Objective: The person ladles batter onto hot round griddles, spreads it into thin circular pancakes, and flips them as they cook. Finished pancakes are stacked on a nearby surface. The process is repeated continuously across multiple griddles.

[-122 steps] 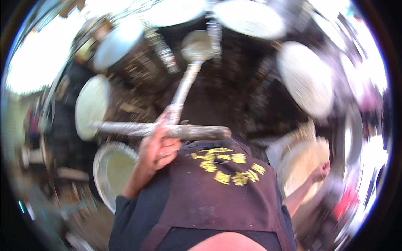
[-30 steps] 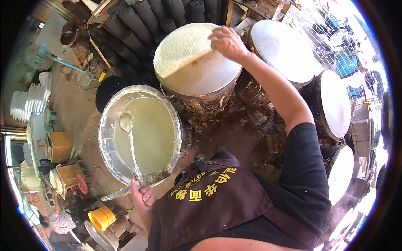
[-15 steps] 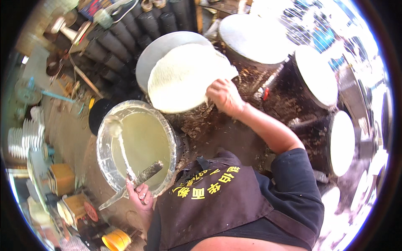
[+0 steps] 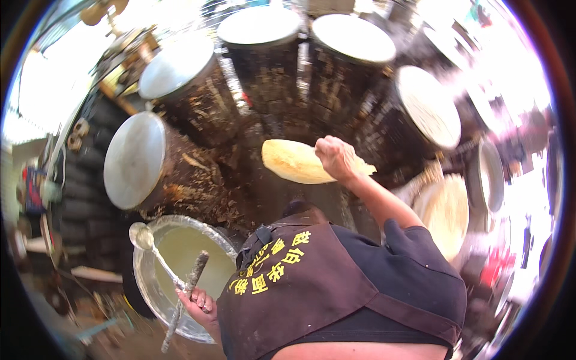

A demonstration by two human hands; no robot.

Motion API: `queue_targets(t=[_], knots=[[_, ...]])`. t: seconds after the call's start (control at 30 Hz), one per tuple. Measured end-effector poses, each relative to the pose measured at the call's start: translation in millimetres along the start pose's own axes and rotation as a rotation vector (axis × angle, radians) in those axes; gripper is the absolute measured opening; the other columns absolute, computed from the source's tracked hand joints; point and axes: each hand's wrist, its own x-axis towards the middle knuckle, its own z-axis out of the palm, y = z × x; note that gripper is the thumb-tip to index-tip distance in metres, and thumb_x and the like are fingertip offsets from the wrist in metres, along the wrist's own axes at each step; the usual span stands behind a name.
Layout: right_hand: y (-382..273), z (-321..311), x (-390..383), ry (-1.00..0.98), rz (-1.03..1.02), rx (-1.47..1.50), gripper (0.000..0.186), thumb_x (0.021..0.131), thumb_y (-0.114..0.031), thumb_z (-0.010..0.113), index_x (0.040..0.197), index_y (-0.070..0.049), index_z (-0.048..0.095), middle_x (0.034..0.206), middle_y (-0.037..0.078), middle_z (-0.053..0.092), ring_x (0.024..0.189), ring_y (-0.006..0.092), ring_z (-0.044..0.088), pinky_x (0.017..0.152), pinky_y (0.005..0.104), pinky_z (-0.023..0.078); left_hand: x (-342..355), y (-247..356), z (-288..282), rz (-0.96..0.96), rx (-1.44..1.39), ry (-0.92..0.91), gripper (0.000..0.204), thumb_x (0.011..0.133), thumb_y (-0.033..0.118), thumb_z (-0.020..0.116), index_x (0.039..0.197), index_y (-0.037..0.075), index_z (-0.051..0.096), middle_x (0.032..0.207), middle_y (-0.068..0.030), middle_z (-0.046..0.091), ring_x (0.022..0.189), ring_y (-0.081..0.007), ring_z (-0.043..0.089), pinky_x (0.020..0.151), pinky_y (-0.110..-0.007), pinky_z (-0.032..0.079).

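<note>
My right hand (image 4: 336, 157) holds a thin pale round sheet (image 4: 294, 162) in the air above the dark ground, between the drums. My left hand (image 4: 198, 302) grips a long metal ladle (image 4: 153, 251) and a batter-crusted stick (image 4: 186, 288) over a wide metal basin (image 4: 144, 282) of pale yellow batter at the lower left. The ladle's bowl rests near the basin's far rim. A brown apron (image 4: 300, 288) with yellow lettering covers my front.
Several dark drums with round flat tops (image 4: 135, 159) (image 4: 258, 27) (image 4: 354, 39) (image 4: 429, 105) ring the spot in an arc. A stack of pale round sheets (image 4: 447, 213) lies at the right. Blurred clutter fills the left edge.
My right hand has lifted the sheet off the drum top and swung it rightward into the air. The view has turned right. My left hand stays at the basin with ladle and stick.
</note>
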Motion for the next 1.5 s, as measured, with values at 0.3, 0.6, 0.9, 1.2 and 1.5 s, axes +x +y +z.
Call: queue_targets(t=[0.3,0.6,0.9,1.2,1.5], knots=[[132,-212,-184,0.618,0.593,0.559,0.013,0.084,-0.013,0.065,0.075,-0.007,0.057,0.075,0.003,0.062,0.068,0.0174,0.059,0.061,0.0285,0.049,6,-2,41,-0.025,0.077,-0.025,0.044,0.097,0.045,0.048,0.071,0.010,0.041,0.057,0.0025,0.037,0.040,-0.0067,0.028,0.034,-0.020,0.027],[226,-331,-483,1.333,1.077,0.934,0.022,0.085,-0.002,0.063,0.107,0.002,0.061,0.098,0.010,0.067,0.085,0.0198,0.066,0.074,0.0324,0.055,-4,-91,137,0.239,0.305,0.271,0.038,0.098,0.040,0.048,0.073,0.013,0.039,0.062,0.0038,0.035,0.046,-0.0056,0.030,0.040,-0.019,0.027],[312,-208,-617,1.600,1.578,0.990,0.027,0.082,0.006,0.059,0.109,0.007,0.059,0.105,0.018,0.065,0.093,0.0300,0.065,0.082,0.0421,0.055,-3,-137,166,0.159,0.434,0.264,0.039,0.097,0.043,0.049,0.072,0.014,0.040,0.060,0.0046,0.035,0.044,-0.0050,0.031,0.037,-0.019,0.026],[334,-193,-671,1.288,1.876,0.232,0.023,0.075,-0.001,0.068,0.097,0.003,0.065,0.094,0.014,0.067,0.084,0.0242,0.065,0.075,0.0361,0.054,-4,-129,145,-0.019,0.422,0.219,0.041,0.096,0.047,0.049,0.071,0.015,0.040,0.058,0.0055,0.034,0.042,-0.0043,0.031,0.034,-0.018,0.025],[313,-182,-313,0.748,0.756,0.009,0.027,0.089,-0.004,0.059,0.116,-0.001,0.061,0.095,0.007,0.065,0.084,0.0164,0.060,0.077,0.0290,0.050,-41,-90,61,-0.117,-0.021,0.140,0.042,0.094,0.050,0.050,0.070,0.017,0.040,0.056,0.0063,0.034,0.040,-0.0037,0.032,0.032,-0.018,0.024]])
